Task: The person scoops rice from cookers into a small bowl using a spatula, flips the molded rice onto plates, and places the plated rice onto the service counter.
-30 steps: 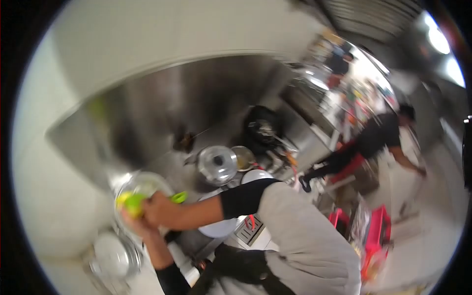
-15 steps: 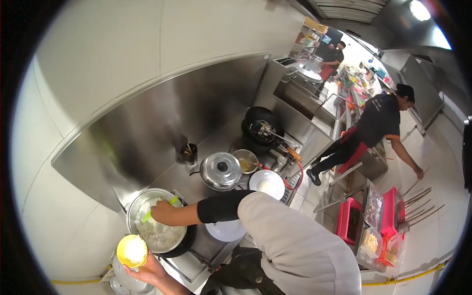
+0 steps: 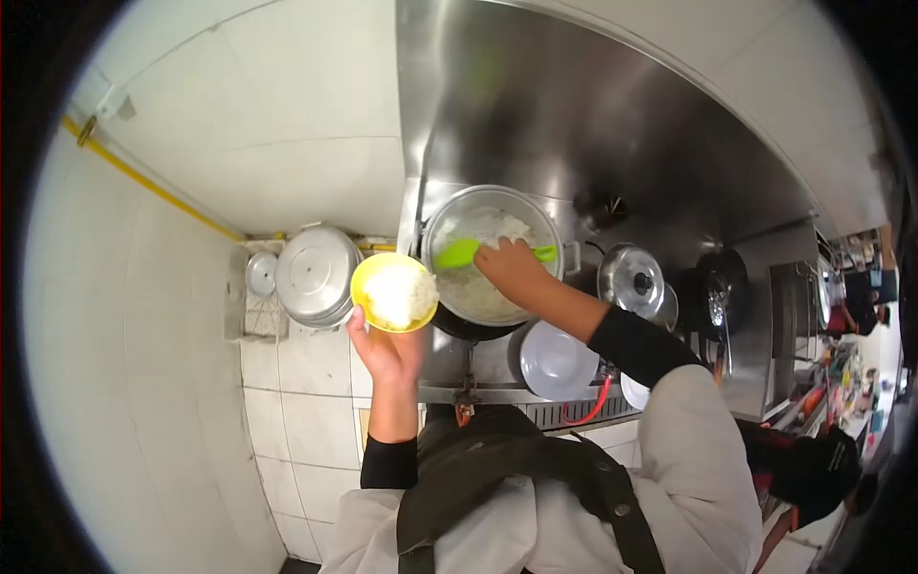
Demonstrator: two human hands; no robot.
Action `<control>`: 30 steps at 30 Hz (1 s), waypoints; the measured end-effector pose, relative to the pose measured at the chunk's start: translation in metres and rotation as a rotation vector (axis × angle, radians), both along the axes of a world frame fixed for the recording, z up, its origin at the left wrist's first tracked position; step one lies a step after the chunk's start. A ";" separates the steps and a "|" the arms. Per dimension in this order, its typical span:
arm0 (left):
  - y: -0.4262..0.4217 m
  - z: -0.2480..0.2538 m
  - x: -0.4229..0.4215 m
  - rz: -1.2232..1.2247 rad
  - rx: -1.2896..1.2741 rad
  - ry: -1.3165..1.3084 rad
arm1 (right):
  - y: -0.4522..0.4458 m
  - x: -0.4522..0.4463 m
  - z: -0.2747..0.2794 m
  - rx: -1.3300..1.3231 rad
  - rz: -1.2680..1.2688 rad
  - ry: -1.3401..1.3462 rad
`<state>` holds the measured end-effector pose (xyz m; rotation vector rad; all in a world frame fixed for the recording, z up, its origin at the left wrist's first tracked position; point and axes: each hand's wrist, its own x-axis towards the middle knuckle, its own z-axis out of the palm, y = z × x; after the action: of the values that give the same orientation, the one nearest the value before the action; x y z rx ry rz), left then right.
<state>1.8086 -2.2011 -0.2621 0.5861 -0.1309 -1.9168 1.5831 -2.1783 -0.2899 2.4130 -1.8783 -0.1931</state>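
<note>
My left hand [image 3: 388, 352] holds up a yellow bowl [image 3: 360, 287] from below, with white rice [image 3: 397, 292] heaped in it and a little hanging over its right rim. Inside the large metal pot [image 3: 547, 215] on the stove, more rice [image 3: 478, 293] lies low and along the far wall. My right hand [image 3: 512, 266] is closed round a bright green rice paddle [image 3: 457, 253], its blade over the rice in the pot. The bowl is just left of the pot's rim.
Lidded metal pots [image 3: 316, 275] stand at left near a yellow pipe [image 3: 153, 187]. White plates [image 3: 559, 361] and a metal lid [image 3: 631, 282] are right of the pot; a dark wok [image 3: 719, 292] sits farther right. A co-worker in black [image 3: 813, 478] is at the lower right.
My view has swung left, so the pot and bowl now sit mid-frame and the co-workers are at the right edge. The rice paddle and bowl stay in my hands.
</note>
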 end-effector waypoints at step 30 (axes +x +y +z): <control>0.057 -0.066 0.020 -0.289 0.009 0.047 | 0.042 -0.010 0.031 0.271 -0.534 0.126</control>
<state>1.8285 -2.1439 -0.3283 0.5502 -0.1853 -2.2103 1.5733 -2.1364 -0.2586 1.9120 -2.5265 -0.6502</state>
